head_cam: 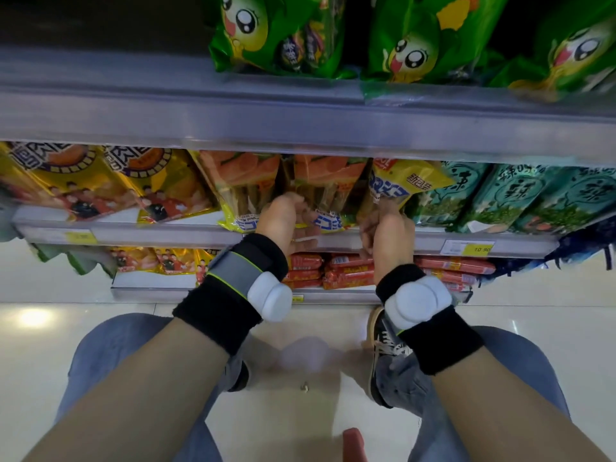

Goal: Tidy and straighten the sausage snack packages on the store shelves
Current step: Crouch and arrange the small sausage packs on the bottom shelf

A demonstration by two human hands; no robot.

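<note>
Left grip (283,218), right grip (388,228) both clamped on bottom edge of orange sausage pack (328,185).

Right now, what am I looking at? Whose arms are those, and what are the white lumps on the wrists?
This is one picture from a camera worn on a person's head, looking down. The person crouches in front of store shelves; you can see their knees in jeans and a shoe on the shiny floor. The left hand and right hand reach to the middle shelf and touch the orange sausage packs there, seemingly pinching their bottom edges. Each wrist wears a black band with a white device; its purpose isn't shown. Green cartoon bags sit on the shelf above, yellow packs to the left, teal packs to the right, and red sausage sticks below.
</note>
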